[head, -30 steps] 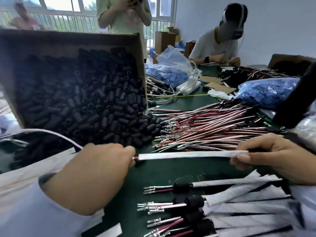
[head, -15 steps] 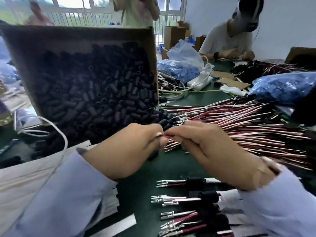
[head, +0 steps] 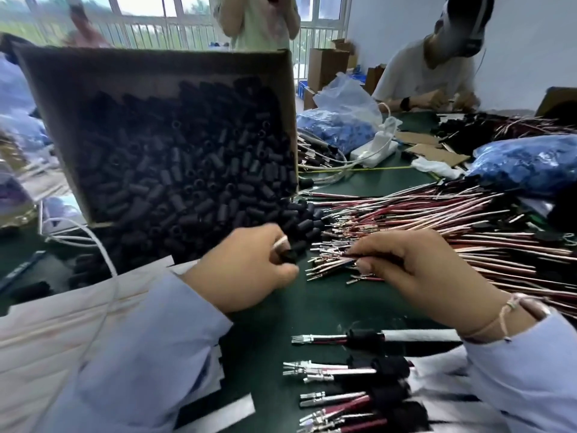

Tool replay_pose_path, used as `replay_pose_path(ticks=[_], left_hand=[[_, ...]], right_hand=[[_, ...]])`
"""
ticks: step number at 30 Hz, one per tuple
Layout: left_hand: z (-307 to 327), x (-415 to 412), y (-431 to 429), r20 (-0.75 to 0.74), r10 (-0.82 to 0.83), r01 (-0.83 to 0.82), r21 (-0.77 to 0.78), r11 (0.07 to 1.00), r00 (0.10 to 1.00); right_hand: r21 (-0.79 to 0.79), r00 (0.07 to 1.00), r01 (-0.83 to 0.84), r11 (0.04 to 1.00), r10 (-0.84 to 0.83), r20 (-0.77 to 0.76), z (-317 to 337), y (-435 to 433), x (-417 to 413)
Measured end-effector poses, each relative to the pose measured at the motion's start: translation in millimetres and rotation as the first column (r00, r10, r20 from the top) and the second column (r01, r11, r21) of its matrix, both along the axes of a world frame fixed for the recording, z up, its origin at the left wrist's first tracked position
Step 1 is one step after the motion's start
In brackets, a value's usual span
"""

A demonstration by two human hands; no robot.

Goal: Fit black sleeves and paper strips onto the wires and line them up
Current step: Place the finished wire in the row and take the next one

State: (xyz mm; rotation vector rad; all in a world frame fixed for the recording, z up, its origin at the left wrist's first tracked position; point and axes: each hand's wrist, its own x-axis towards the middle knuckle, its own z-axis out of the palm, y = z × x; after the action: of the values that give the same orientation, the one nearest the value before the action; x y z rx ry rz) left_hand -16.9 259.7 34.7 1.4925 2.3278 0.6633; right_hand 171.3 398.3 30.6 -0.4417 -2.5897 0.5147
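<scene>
- Finished wires (head: 324, 339) lie in a row on the green surface (head: 312, 304) at the near edge, roughly parallel, with their terminals pointing left.
- The topmost finished wire carries a fitted sleeve (head: 365, 337). A white paper strip (head: 421, 335) runs to the right of that sleeve and passes under the right wrist.
- A loose strip (head: 224, 412) lies flat on the surface beside the left forearm.
- Left hand (head: 246, 273): thumb and forefinger pinch a single black sleeve (head: 289, 256). The remaining fingers are curled in. The black sleeve is at the near edge of the spilled sleeves.
- Right hand (head: 415, 270): thumb and forefinger pinch one wire (head: 338, 260) close to its terminal end. The terminal points left toward the black sleeve and is apart from it.
- Wire pile (head: 452, 220): red and white wires fan out to the right behind the right hand, with their terminals toward the centre of the surface.
- Cardboard box (head: 290, 114): tilted, with its open face toward the camera. It holds the sleeve stock (head: 175, 170), part of which spills from its lower edge onto the surface near the left hand.
- A white cable (head: 93, 242) loops below the lower left corner of the box.
- Behind the pile are a white power strip (head: 374, 148) and two bags of blue parts, one in the centre (head: 340, 126) and one on the right (head: 530, 164).
- Far side: a seated person (head: 427, 73) wears a headset, and a standing person (head: 259, 23) is in front of the windows.
</scene>
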Motion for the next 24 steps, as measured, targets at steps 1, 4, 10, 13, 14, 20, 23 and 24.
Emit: replay_pose_path(ticks=[1, 4, 10, 13, 14, 20, 23, 24], left_hand=[[11.8, 0.6, -4.4, 0.193, -0.031, 0.009, 0.111, 0.994, 0.981], [35.6, 7.0, -13.9, 0.585, -0.177, -0.011, 0.304, 0.953, 0.791], [36.2, 14.4, -17.0, 0.804, -0.264, -0.007, 0.316, 0.949, 0.533], [34.8, 14.2, -16.0, 0.836, -0.298, 0.017, 0.328, 0.945, 0.461], [34.7, 14.5, -15.7, 0.841, -0.305, 0.024, 0.329, 0.944, 0.447], [34.8, 17.0, -14.4, 0.852, -0.322, 0.005, 0.352, 0.936, 0.413], [35.1, 18.5, -14.2, 0.856, -0.329, -0.006, 0.361, 0.932, 0.398], [35.0, 18.7, -13.5, 0.858, -0.325, -0.013, 0.359, 0.933, 0.399]], right_hand=[[-0.033, 0.998, -0.019, 0.999, 0.017, -0.067, 2.0, -2.0, 1.6], [-0.072, 0.958, -0.074, 0.995, 0.05, -0.282, 9.8, -13.9, 6.8], [-0.093, 0.879, -0.13, 0.987, 0.071, -0.472, 16.8, -27.8, 10.5], [-0.125, 0.86, -0.149, 0.981, 0.067, -0.505, 17.7, -30.7, 10.4], [-0.126, 0.856, -0.146, 0.981, 0.062, -0.513, 17.8, -31.5, 10.1], [-0.048, 0.844, -0.095, 0.994, 0.054, -0.533, 14.1, -33.2, 9.3], [-0.046, 0.831, -0.09, 0.995, 0.049, -0.554, 13.7, -35.8, 8.3], [-0.054, 0.822, -0.096, 0.994, 0.049, -0.567, 14.0, -36.3, 7.9]])
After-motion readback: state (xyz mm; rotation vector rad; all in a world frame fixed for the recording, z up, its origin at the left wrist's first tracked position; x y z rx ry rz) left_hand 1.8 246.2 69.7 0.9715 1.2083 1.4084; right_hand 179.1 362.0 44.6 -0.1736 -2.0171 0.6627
